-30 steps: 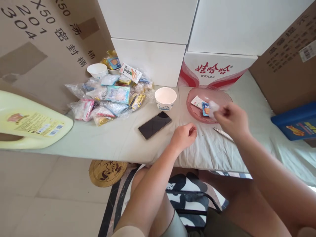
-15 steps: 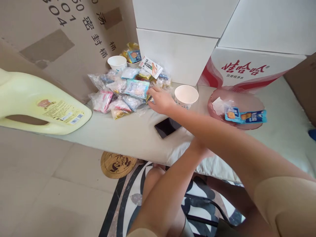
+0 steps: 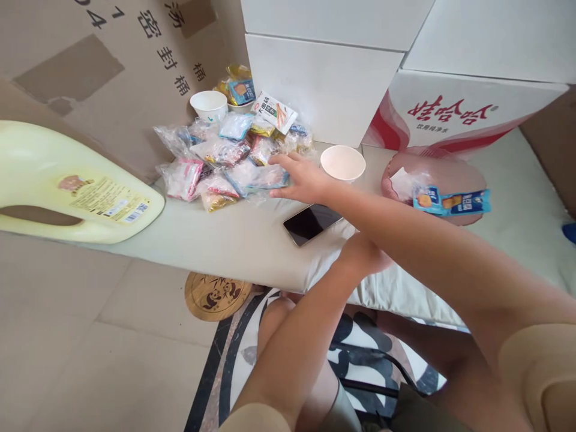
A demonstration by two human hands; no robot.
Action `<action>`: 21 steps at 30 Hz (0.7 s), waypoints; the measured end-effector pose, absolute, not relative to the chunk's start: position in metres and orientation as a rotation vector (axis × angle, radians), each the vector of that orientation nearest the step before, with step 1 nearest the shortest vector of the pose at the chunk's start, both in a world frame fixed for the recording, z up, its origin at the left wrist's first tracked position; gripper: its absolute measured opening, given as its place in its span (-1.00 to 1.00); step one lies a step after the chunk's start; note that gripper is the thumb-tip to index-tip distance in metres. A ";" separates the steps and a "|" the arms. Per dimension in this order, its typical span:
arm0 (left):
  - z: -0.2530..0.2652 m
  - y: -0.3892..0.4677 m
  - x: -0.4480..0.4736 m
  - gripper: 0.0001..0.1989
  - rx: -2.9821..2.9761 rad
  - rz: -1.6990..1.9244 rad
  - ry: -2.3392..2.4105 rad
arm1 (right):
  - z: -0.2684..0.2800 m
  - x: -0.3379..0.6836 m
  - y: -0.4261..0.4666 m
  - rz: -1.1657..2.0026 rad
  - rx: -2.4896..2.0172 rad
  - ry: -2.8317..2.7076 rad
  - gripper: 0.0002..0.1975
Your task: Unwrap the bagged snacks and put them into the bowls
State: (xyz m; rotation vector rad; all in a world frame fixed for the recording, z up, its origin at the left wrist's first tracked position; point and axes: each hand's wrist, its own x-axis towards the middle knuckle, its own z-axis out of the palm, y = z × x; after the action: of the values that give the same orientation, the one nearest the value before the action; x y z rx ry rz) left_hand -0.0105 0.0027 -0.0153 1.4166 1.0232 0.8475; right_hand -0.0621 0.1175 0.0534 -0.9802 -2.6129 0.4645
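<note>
My right hand (image 3: 299, 177) reaches over the near right edge of a pile of small plastic-wrapped packets (image 3: 220, 153). Its thumb and fingers are apart, and a pale blue packet (image 3: 267, 177) lies in the gap between them; firm contact is hard to make out. My left hand (image 3: 369, 255) rests at the bench's front edge beneath my right forearm, its fingers hidden. Just beyond my right wrist stands a white paper bowl (image 3: 343, 163). A dark-screened phone (image 3: 310, 224) lies in front of that wrist.
A second paper bowl (image 3: 209, 107) stands behind the pile, beside gold and blue packets (image 3: 240, 90). On the right, a pink translucent dish (image 3: 432, 168) holds blue wrappers (image 3: 465, 202). A large yellow jug (image 3: 85, 180) lies left. Cartons (image 3: 315, 90) line the back.
The pale blue packet has shifted right and nearer, beside my right hand. My right fingers have spread from a closer grasp. The whole view has tilted slightly downward.
</note>
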 end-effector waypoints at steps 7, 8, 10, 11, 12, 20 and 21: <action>-0.005 -0.009 -0.020 -0.84 1.564 0.695 1.115 | 0.053 0.109 0.017 0.105 -1.321 -2.008 -0.49; -0.003 -0.009 -0.019 -0.78 1.399 0.746 1.066 | 0.045 0.131 0.002 0.050 -1.415 -1.866 -0.52; -0.003 -0.009 -0.016 -0.65 1.053 0.816 0.877 | 0.022 0.161 -0.025 -0.011 -1.499 -1.723 -0.51; -0.004 -0.009 -0.013 -0.60 0.941 0.833 0.780 | 0.010 0.168 -0.036 0.040 -1.512 -1.757 -0.51; -0.005 -0.008 -0.010 -0.54 0.890 0.849 0.728 | -0.002 0.172 -0.046 0.125 -1.502 -1.836 -0.52; -0.009 0.001 0.001 -0.44 0.855 1.089 0.951 | -0.010 0.221 -0.065 0.248 -1.543 -2.043 -0.72; -0.006 0.002 0.000 -0.45 0.779 1.103 0.921 | -0.010 0.237 -0.062 0.130 -1.679 -1.973 -0.70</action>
State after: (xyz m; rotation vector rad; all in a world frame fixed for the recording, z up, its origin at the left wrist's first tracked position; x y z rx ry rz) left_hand -0.0003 0.0023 -0.0065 0.7786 0.9211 1.1035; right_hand 0.2371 -0.0618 -0.0098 -1.6795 -1.9728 0.1301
